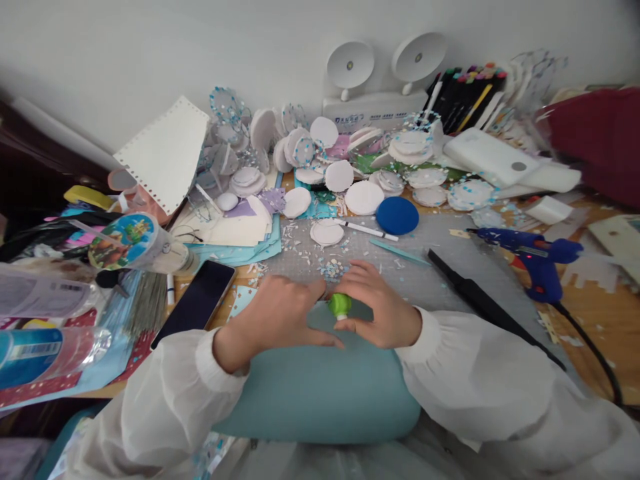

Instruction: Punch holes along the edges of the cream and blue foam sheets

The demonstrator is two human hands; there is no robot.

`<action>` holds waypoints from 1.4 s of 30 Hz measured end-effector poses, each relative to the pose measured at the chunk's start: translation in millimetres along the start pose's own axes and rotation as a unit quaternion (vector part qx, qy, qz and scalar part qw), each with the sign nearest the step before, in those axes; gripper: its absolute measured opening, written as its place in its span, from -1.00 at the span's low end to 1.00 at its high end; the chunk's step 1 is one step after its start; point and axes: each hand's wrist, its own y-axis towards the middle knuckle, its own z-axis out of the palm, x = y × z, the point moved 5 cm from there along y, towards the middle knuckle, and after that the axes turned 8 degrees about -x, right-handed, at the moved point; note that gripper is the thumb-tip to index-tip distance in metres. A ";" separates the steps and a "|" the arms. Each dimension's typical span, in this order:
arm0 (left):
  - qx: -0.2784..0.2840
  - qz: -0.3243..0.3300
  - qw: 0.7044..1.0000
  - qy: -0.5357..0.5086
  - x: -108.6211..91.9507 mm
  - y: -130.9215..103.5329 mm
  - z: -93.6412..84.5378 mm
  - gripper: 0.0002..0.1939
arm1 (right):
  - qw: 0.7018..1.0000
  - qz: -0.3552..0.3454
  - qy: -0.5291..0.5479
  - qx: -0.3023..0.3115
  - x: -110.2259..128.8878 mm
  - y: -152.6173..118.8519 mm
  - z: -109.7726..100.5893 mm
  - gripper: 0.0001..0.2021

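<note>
Near the front edge of the grey mat (pixel 415 267), my right hand (pixel 377 303) holds a small green object with a white tip (pixel 341 305) between thumb and fingers. My left hand (pixel 285 313) is just to its left, thumb stretched out and apart from the curled fingers, with nothing seen in it. Small blue and white paper bits (pixel 333 268) lie just behind my hands. Farther back are a white paper disc (pixel 327 232), a white pen (pixel 367 230) and a blue round disc (pixel 397 215).
A blue glue gun (pixel 543 257) with a cord and a long black tool (pixel 470 291) lie at the right. A phone (pixel 197 297), a lidded cup (pixel 130 243) and a bottle (pixel 45 353) are at the left. Paper discs (pixel 340 176) are piled along the back.
</note>
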 end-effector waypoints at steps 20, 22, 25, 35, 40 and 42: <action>-0.034 0.051 0.993 -0.100 -13.3 12.9 -1.1 -0.54 | 0.999 -0.016 -0.025 -0.021 4.4 -2.0 0.7 -0.86; -0.032 0.053 0.994 -0.090 -13.2 11.9 1.0 -0.52 | 0.999 -0.018 -0.028 -0.022 4.2 -1.9 0.7 -0.87; -0.024 0.046 0.997 -0.053 -12.8 10.0 4.7 -0.47 | 0.999 -0.020 -0.033 -0.021 3.2 -1.6 1.0 -0.87; -0.017 0.024 1.000 0.003 -1.0 1.2 0.8 -0.24 | 1.000 0.009 0.008 0.012 -0.2 0.8 1.6 -0.75; -0.024 0.011 0.999 0.018 4.2 -1.8 -2.1 -0.26 | 1.000 0.011 -0.003 0.004 0.5 0.5 -0.7 -0.79; -0.039 0.022 0.999 0.015 1.8 -1.1 -2.3 -0.28 | 1.000 0.014 -0.012 0.001 0.9 0.3 -0.4 -0.80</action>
